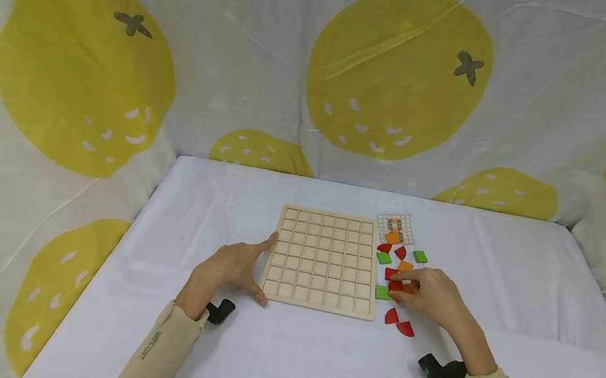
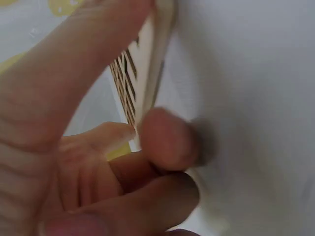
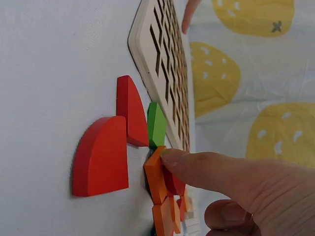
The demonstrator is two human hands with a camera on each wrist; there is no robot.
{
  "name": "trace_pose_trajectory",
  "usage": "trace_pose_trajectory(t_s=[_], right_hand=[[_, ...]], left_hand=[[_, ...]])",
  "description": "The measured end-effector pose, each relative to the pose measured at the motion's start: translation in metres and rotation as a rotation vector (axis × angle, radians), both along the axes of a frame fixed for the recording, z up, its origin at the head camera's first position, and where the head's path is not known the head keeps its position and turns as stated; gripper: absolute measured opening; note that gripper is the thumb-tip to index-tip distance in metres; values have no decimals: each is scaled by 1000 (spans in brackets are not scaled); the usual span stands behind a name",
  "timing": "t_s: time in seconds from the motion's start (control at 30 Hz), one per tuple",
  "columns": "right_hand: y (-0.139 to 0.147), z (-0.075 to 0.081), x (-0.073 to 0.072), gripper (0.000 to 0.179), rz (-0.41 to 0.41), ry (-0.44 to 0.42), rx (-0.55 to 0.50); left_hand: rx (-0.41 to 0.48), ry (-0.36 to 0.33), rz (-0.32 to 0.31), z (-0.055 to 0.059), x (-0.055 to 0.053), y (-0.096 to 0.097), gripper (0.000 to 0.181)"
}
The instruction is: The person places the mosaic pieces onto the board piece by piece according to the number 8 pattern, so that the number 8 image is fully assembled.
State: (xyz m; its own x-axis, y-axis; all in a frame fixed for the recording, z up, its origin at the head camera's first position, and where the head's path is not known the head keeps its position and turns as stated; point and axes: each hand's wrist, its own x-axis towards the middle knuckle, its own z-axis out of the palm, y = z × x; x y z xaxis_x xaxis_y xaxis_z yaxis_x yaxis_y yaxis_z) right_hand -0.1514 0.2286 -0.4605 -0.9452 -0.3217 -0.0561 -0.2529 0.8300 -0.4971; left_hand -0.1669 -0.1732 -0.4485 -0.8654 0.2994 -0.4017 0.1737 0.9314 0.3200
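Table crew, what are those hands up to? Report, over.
Left hand touching wooden grid board. Right hand touching orange piece. Board squares unfilled; nothing seen blocking them. Over.

Left hand at the board's edge.
The nearest digit stretches to the pale rim at the top; a blurred fingertip sits by the lower end — whether touching, unclear — with more fingers curled beneath. Dark slots line the board's face; white cloth fills the right — yellow patches show at left.
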Motion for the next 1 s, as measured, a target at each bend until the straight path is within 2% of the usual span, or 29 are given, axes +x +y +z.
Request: trace_pose_trajectory(t_s=[0.1,0.23,0.47,0.73,1.0], right_hand=[[4,0,-1,40,-17,-15,1],[11,0,-5,40,-38,-25,-6],[20,-4,-8,33,13,-65,-67],[21,-11,-10,28,29,-65,-131],[18,-13,-11,23,26,-42,-127]], left_hand=[[-19,-34,-19,2,-3,1,149],[-47,-40,-46,4,-7,3,150],[-78,-34,-51,5,-12,5,151],[-59,-38,-34,6,-13,5,149],[-31,-31,-39,4,-12,1,146]])
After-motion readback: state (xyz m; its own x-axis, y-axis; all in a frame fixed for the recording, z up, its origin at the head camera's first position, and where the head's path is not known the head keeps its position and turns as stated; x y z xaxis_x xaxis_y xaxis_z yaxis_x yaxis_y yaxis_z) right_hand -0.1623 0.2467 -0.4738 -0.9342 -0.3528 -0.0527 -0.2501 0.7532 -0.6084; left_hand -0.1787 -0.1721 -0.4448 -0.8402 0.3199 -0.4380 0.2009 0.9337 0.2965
